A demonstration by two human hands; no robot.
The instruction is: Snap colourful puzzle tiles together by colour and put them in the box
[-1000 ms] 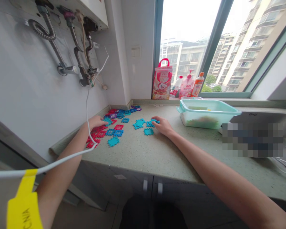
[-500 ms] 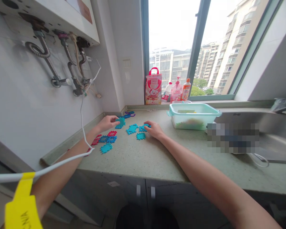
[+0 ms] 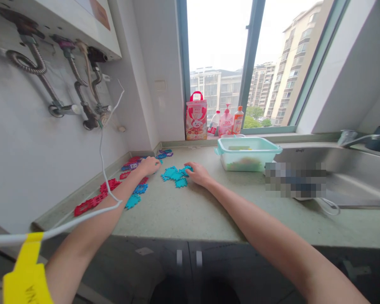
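Observation:
My left hand is bent downward at the back left of the counter, its fingers closed over a turquoise notched tile, of which just a sliver shows by the fingertips. My right hand pinches the edge of another turquoise tile beside a small cluster of turquoise tiles. A single turquoise tile lies in front of that cluster. Near my left forearm are a turquoise tile, a blue tile and red tiles. Blue and purple tiles lie behind my left hand.
A mint plastic basin stands right of my right hand, with a steel sink beyond it. A pink bag and several bottles line the windowsill. A white cable crosses before my left forearm.
My left hand has moved right over the turquoise tile and now mostly covers it. The view has turned slightly right. My right hand stays at the turquoise cluster.

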